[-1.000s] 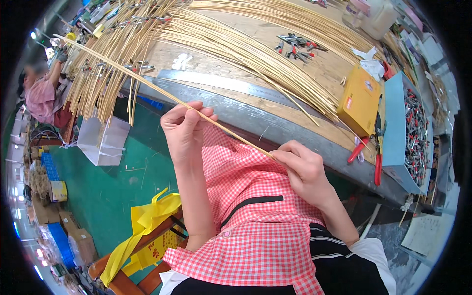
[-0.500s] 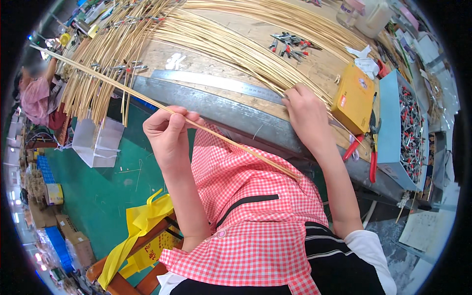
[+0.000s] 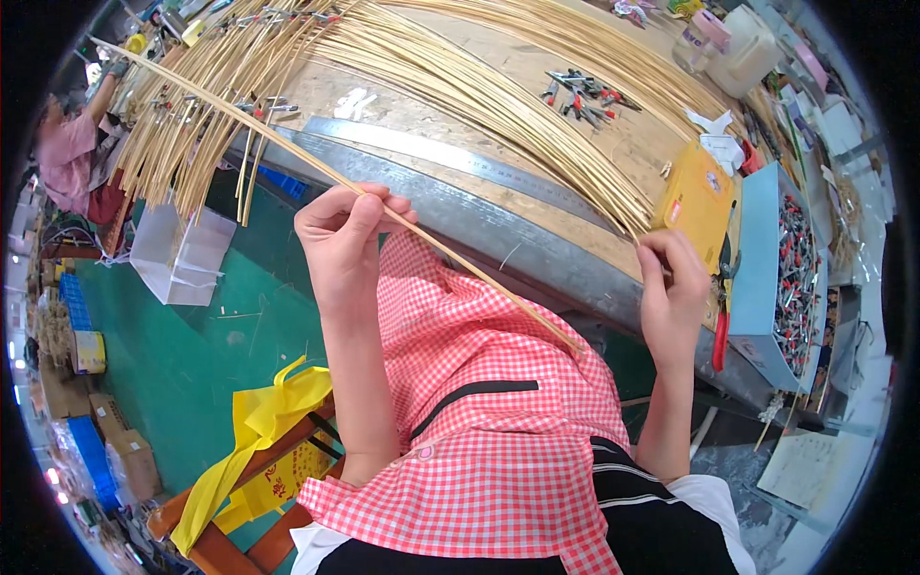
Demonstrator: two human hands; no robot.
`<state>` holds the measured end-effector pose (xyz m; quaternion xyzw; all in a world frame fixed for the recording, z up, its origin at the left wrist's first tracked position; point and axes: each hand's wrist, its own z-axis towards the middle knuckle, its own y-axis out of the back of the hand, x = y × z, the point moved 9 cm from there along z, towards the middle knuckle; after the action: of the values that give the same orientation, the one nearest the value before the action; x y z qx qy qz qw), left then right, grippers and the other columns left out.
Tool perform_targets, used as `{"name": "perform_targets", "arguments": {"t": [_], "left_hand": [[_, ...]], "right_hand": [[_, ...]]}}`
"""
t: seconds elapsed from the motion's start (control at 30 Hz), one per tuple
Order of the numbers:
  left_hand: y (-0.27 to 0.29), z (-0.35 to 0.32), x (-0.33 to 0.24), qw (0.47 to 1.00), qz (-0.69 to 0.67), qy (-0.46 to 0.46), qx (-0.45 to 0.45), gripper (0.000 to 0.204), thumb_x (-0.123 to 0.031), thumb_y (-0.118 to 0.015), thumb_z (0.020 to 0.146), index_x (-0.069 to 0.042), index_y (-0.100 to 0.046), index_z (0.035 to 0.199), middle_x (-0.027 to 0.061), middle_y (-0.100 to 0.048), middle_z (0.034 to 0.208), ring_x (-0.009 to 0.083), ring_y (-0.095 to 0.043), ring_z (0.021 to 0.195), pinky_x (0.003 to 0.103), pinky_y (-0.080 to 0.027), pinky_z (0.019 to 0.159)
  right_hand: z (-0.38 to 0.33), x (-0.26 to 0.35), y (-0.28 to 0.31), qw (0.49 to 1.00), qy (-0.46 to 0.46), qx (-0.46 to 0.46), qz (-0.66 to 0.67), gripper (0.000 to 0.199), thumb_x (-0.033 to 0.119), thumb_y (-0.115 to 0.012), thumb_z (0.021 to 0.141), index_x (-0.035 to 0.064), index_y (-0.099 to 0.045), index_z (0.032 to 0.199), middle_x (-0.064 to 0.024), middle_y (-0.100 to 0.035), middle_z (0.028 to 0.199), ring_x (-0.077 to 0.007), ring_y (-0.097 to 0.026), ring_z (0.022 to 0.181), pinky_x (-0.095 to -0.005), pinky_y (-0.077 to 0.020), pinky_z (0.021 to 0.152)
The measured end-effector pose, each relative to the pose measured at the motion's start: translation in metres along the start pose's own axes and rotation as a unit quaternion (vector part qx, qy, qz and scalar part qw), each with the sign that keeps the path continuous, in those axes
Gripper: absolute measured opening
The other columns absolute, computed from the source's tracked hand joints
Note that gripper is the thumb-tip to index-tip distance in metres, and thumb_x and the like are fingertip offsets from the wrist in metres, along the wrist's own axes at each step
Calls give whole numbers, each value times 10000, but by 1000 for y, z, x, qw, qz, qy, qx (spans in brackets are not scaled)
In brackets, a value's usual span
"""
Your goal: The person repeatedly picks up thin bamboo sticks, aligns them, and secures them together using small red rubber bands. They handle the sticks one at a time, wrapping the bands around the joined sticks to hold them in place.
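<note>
Between the thumb and fingers of my left hand (image 3: 347, 235) is a slim pair of pale bamboo sticks (image 3: 470, 280), held slantwise. They run from the far left down to just above my checked apron (image 3: 479, 402). My right hand (image 3: 674, 292) is at the table's front edge, with thumb and forefinger pinched on a stick end at the near tip of a long bundle of bamboo sticks (image 3: 508, 110). Its other fingers are curled. A steel ruler (image 3: 402, 144) lies on the table between my hands and the bundle.
Beside my right hand are a yellow box (image 3: 692, 196), red-handled cutters (image 3: 722, 326) and a blue box (image 3: 757, 249) of small clips. Loose clips (image 3: 586, 96) lie behind the bundle. Clipped sticks (image 3: 182, 144) overhang the table's left end. A yellow bag (image 3: 259, 412) hangs on a chair; another person (image 3: 72, 158) is far left.
My right hand has slid right and nearer along the bundle to its tip, its fingers now pinched. My left hand still holds the sticks; the whole view has shifted slightly.
</note>
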<state>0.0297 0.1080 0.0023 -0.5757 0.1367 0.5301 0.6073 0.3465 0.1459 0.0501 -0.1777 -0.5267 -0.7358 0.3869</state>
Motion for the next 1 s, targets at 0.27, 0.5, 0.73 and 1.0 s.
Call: {"name": "perform_targets", "arguments": {"t": [0.27,0.5,0.73,1.0], "left_hand": [[-8,-3,9,999,31,16,8,128,-85,-622,878,40,-638,903,156,-668,798,210,-672,684,325,-587,650],[-2,-1,11,999,32,4,-1,128,-87,-628,875,35,-639,910,155,-669,800,212,-673,669,315,-590,642],[-3,-2,10,999,26,20,-28,118,-27,-615,868,87,-628,841,165,-654,792,237,-681,717,351,-600,635],[-3,-1,2,1000,0,-18,-12,158,-91,-617,886,57,-639,936,151,-658,807,204,-655,708,303,-578,623]], "right_hand": [[-28,-40,10,975,-153,41,154,64,8,-559,882,-35,-587,844,-8,-506,697,-55,-440,570,-212,-342,494],[-36,-45,-11,932,-209,96,282,103,37,-552,909,-30,-626,883,-3,-569,741,-28,-433,533,-185,-324,450],[-35,0,-32,953,-71,127,266,69,-48,-607,817,-44,-644,875,-59,-605,780,-94,-518,636,-219,-392,540],[-40,39,-49,979,81,109,149,144,-58,-662,744,-24,-656,884,-130,-599,806,-223,-605,682,-291,-473,600]]}}
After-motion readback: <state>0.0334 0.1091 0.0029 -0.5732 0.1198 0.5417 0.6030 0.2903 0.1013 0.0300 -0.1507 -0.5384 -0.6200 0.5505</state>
